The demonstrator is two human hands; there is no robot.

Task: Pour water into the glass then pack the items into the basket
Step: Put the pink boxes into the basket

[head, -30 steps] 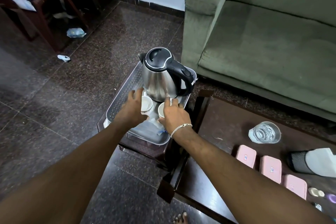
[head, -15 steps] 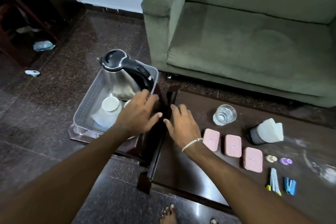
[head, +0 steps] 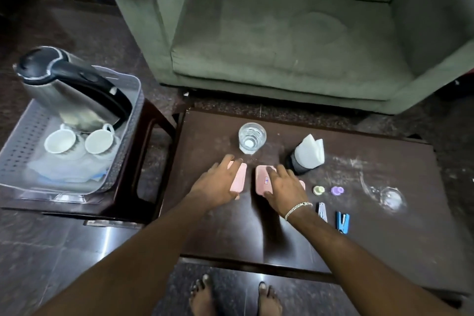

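A grey perforated basket (head: pixel 134 100) stands on a dark side stool at the left. It holds a steel kettle (head: pixel 64 92) and two white cups (head: pixel 60 141) on folded cloth. On the dark low table (head: pixel 256 236) stands a glass of water (head: pixel 252 137). In front of the glass lie three pink boxes in a row. My left hand (head: pixel 215 185) lies over the left pink box (head: pixel 240 179), fingers spread. My right hand (head: pixel 284 187) rests on the middle pink box (head: pixel 263 183) and hides most of the third pink box (head: pixel 303 184). All the boxes lie flat.
A black holder with white napkins (head: pixel 309 155) stands right of the glass. A yellow disc (head: pixel 318 190), a purple disc (head: pixel 337 190), a nail clipper (head: pixel 322 211) and a blue clip (head: pixel 342 222) lie at the right. A green sofa (head: pixel 282 33) is behind.
Both hands left the cups in the basket and moved right across the table onto the pink boxes. The view swung right with them.
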